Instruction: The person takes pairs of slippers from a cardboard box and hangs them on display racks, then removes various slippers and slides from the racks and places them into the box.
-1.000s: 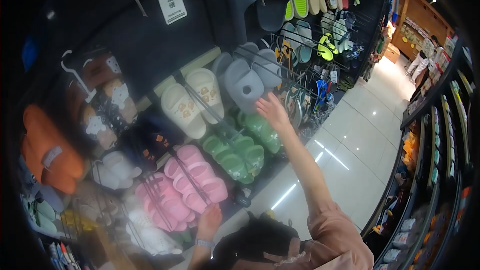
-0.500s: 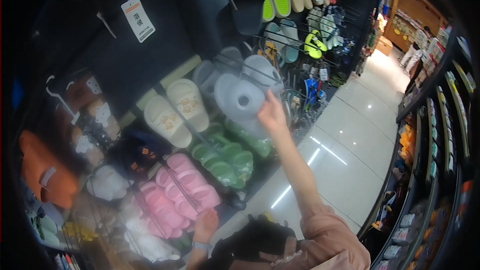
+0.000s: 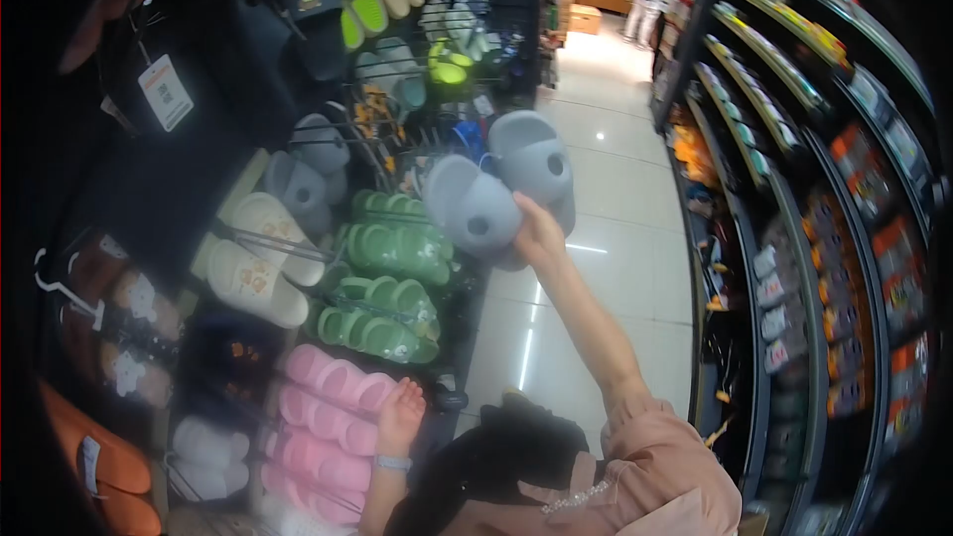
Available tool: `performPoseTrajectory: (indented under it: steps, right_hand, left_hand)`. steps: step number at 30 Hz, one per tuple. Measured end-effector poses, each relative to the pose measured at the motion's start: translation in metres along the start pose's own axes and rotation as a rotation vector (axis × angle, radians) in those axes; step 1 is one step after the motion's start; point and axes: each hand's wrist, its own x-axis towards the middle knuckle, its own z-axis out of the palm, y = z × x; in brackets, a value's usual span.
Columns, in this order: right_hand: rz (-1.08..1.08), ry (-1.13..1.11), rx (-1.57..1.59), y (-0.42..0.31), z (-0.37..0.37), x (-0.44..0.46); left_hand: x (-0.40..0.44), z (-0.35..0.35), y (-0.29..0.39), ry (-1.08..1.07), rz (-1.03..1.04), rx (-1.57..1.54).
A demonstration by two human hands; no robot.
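Note:
My right hand [image 3: 539,230] is closed on a pair of grey slippers [image 3: 467,208], held out over the aisle, off the rack. Another grey pair [image 3: 301,182] hangs on the rack behind them. My left hand [image 3: 401,415], with a band at the wrist, is beside the pink slippers [image 3: 323,417]; its fingers are slightly curled and apart, with nothing seen in them. Green slippers [image 3: 382,313] hang above that hand, and cream slippers [image 3: 260,263] hang to their left.
Orange slippers [image 3: 111,471] hang at the lower left, below a white tag [image 3: 166,92]. A tiled floor [image 3: 620,179] runs between the rack and stocked shelves [image 3: 794,238] at the right. Far down the aisle stands a person [image 3: 647,0].
My right hand has closed on the grey slippers and drawn them off the rack to the right. The view has turned right, showing more of the right shelves. My left hand stays low near the pink slippers.

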Motion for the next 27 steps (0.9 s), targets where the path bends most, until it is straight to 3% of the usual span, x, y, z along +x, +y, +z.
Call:
performPoseTrajectory:
  steps: [4, 5, 6, 10, 13, 21, 27]
  right_hand:
    - [-0.052, 0.049, -0.059, 0.010, -0.064, -0.114]
    - [-0.086, 0.189, -0.136, 0.013, -0.074, -0.155]
    - [-0.189, 0.279, -0.441, 0.022, -0.091, -0.194]
    - [-0.093, 0.656, -0.278, 0.049, -0.160, -0.327]
    - [-0.076, 0.945, -0.354, 0.067, -0.173, -0.428]
    - [-0.447, 1.182, -0.342, 0.053, -0.175, -0.529]
    - [-0.707, 1.053, -0.151, 0.001, -0.166, -0.583]
  left_hand:
    - [-0.001, -0.024, -0.012, -0.075, -0.110, 0.074]
    - [-0.003, -0.029, -0.017, -0.084, -0.157, 0.094]
    - [-0.007, -0.034, -0.021, -0.090, -0.209, 0.118]
    - [-0.029, -0.046, -0.038, -0.156, -0.346, 0.182]
    - [-0.038, -0.053, -0.052, -0.181, -0.448, 0.250]
    - [-0.051, -0.023, -0.110, -0.338, -0.730, 0.418]
    - [-0.074, 0.017, -0.163, -0.472, -0.928, 0.449]
